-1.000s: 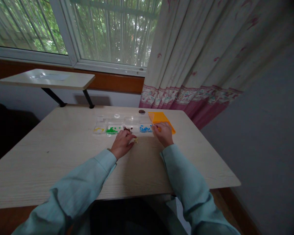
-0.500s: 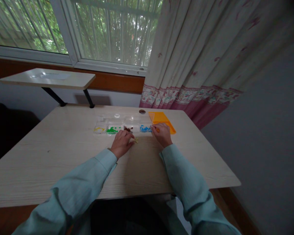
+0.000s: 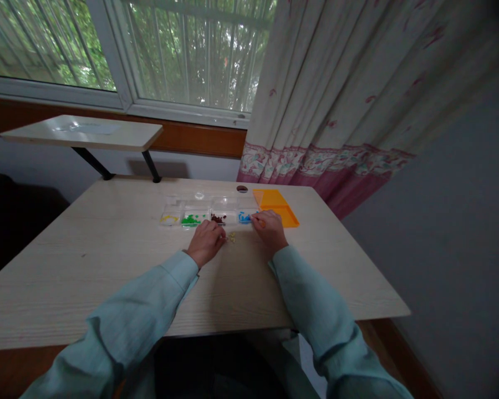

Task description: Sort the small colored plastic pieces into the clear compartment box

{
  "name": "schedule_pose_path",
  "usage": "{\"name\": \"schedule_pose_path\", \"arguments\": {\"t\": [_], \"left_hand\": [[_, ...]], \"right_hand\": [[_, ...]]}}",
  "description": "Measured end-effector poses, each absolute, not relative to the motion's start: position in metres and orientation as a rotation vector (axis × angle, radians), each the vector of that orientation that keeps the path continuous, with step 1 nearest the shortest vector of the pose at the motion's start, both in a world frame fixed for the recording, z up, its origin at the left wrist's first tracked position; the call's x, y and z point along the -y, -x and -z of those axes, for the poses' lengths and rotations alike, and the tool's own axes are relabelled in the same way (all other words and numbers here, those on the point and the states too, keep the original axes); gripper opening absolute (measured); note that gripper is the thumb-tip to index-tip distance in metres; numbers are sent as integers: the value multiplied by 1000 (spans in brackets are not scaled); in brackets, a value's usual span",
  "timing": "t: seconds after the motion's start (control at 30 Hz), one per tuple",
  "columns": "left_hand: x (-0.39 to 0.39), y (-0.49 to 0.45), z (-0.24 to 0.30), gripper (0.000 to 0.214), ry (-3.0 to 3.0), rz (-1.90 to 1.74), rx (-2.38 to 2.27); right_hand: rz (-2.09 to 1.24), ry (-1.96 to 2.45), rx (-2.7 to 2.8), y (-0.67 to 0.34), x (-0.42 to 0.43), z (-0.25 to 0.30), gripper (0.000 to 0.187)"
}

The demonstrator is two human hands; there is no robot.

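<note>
A clear compartment box [image 3: 199, 204] lies on the wooden table [image 3: 108, 249], holding yellow beads [image 3: 168, 219], green beads [image 3: 190, 221], brown beads [image 3: 218, 219] and blue beads [image 3: 244, 218]. My left hand [image 3: 205, 242] rests curled on the table just in front of the box, its fingertips touching a small pale bead piece [image 3: 232, 237]. My right hand [image 3: 270, 230] is closed in a pinch at the blue compartment, holding a thin orange tool whose tip points into the blue beads. An orange lid [image 3: 274, 205] lies just right of the box.
A round hole [image 3: 242, 189] sits in the table behind the box. A small shelf [image 3: 83, 132] on black brackets hangs below the window. A patterned curtain [image 3: 336, 100] falls at the right, and a grey wall stands beside it.
My right hand has slid a little left, from the orange lid's edge to the blue compartment. My left hand stays in place by the pale bead piece.
</note>
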State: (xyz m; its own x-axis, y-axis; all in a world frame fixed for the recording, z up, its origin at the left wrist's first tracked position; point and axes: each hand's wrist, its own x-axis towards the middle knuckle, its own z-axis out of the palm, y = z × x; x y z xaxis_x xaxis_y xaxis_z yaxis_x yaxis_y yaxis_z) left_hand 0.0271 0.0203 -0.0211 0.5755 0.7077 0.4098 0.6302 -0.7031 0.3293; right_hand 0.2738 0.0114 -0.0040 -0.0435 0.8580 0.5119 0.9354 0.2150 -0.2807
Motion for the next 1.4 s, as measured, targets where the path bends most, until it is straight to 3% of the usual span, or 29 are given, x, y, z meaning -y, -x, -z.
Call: {"name": "schedule_pose_path", "arguments": {"t": [0.5,1.4], "left_hand": [[-28,-32,25,26,-2229,-1083,-1027],[-27,-32,24,30,-2175,-1055,-1033]], "right_hand": [[32,1190,2169,-232,0,6,22],[78,1304,2165,-233,4,2,26]]}}
